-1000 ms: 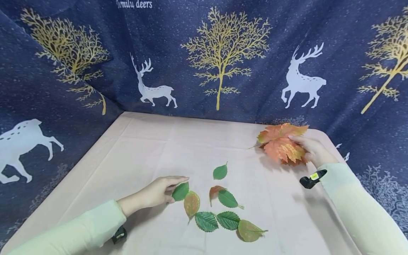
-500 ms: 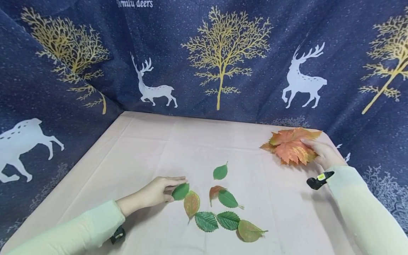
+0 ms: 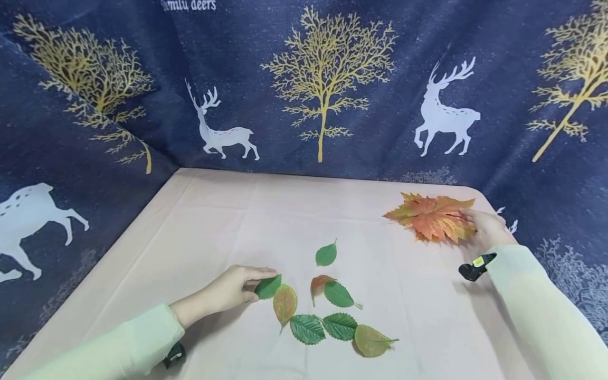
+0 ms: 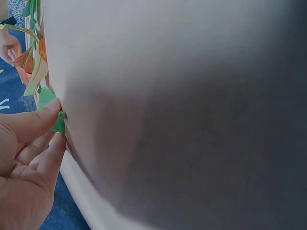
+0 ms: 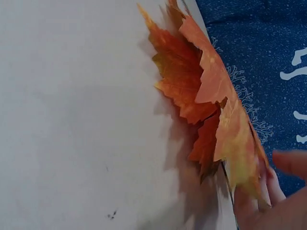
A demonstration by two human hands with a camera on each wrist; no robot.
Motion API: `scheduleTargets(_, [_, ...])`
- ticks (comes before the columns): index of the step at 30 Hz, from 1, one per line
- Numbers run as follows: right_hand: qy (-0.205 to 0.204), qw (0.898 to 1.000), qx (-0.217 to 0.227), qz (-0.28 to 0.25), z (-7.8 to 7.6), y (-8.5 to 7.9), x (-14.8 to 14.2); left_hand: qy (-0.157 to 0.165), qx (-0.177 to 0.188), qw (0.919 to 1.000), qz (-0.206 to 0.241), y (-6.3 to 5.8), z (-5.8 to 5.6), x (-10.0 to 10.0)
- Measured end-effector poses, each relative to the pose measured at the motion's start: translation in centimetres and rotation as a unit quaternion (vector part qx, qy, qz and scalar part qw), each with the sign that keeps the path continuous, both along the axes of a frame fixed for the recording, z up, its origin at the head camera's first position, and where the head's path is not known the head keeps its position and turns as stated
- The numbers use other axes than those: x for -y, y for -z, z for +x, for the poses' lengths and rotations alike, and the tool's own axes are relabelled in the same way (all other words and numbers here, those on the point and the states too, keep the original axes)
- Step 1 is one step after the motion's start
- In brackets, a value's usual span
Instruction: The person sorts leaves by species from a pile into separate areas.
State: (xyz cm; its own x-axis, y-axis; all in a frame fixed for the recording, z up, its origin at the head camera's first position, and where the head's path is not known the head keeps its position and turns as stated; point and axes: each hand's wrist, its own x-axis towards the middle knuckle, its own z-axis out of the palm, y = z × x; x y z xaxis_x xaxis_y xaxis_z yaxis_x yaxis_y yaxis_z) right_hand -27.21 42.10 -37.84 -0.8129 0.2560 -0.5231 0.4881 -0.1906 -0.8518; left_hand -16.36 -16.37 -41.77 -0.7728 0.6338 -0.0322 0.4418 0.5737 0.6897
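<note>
In the head view my left hand (image 3: 230, 289) is low on the left and pinches a green leaf (image 3: 268, 286) at its edge. The left wrist view shows this leaf (image 4: 58, 123) between thumb and fingertips. An orange-and-yellow leaf (image 3: 285, 302) lies just right of it. My right hand (image 3: 489, 227) is at the right edge of several stacked orange maple leaves (image 3: 434, 216) at the back right. In the right wrist view its fingers (image 5: 245, 203) touch the edge of the top maple leaf (image 5: 213, 76), while the thumb stands apart from it.
Several loose leaves lie mid-table: a lone green leaf (image 3: 326, 255), a red-brown leaf (image 3: 320, 285) partly under a green one (image 3: 338, 294), and a row of two ribbed green leaves (image 3: 307, 329) and a yellow-green leaf (image 3: 372, 342). A blue deer-print cloth (image 3: 285, 105) stands behind the pale table (image 3: 228, 227).
My right hand moved right with the maple leaves and lowered them; they now lie flatter at the table's back right. My left hand stays at the green leaf. The head view shifted slightly.
</note>
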Motion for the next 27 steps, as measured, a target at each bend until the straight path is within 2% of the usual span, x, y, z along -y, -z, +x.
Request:
scheduleTargets(1, [0.047, 0.999, 0.000, 0.004, -0.2, -0.1, 0.3, -0.003, 0.000, 1.0000, -0.001, 0.1, 0.0, 0.0])
scheduleTargets(2, [0.113, 0.993, -0.004, -0.023, -0.5, -0.1, 0.4, -0.006, 0.001, 1.0000, -0.003, 0.1, 0.1, 0.1])
scheduleTargets(4, [0.223, 0.974, -0.024, -0.009, -0.9, 0.0, 0.8, -0.009, -0.001, 1.0000, -0.004, 0.2, 0.2, 0.2])
scheduleTargets(5, [0.242, 0.970, -0.033, -0.013, -0.9, 0.0, 0.9, -0.010, -0.004, 0.9999, -0.004, 0.2, 0.2, 0.2])
scheduleTargets(6, [0.245, 0.969, -0.033, -0.004, -0.8, -0.1, 1.0, -0.011, -0.005, 0.9999, -0.004, 0.2, 0.3, 0.1])
scheduleTargets(8, [0.232, 0.972, -0.041, -0.002, -0.5, -0.2, 0.9, -0.015, -0.008, 0.9998, -0.004, 0.2, 0.3, 0.1])
scheduleTargets(11, [0.141, 0.988, -0.063, -0.028, 0.5, -0.5, 0.7, -0.021, -0.022, 0.9995, -0.009, 0.1, 0.3, 0.0])
scheduleTargets(15, [0.035, 0.994, -0.082, -0.061, 1.3, -0.7, 0.9, -0.024, -0.052, 0.9981, -0.021, 0.0, 0.2, -0.1])
scheduleTargets(19, [-0.015, 0.993, -0.078, -0.083, 1.2, -0.9, 1.5, -0.027, -0.077, 0.9963, -0.029, 0.0, 0.2, -0.1])
scheduleTargets(22, [-0.048, 0.989, -0.090, -0.108, 1.0, -1.0, 2.0, -0.030, -0.081, 0.9958, -0.028, 0.0, 0.2, -0.1])
scheduleTargets(27, [-0.067, 0.982, -0.095, -0.147, 0.9, -1.4, 2.7, -0.031, -0.064, 0.9974, -0.017, 0.1, 0.2, -0.1])
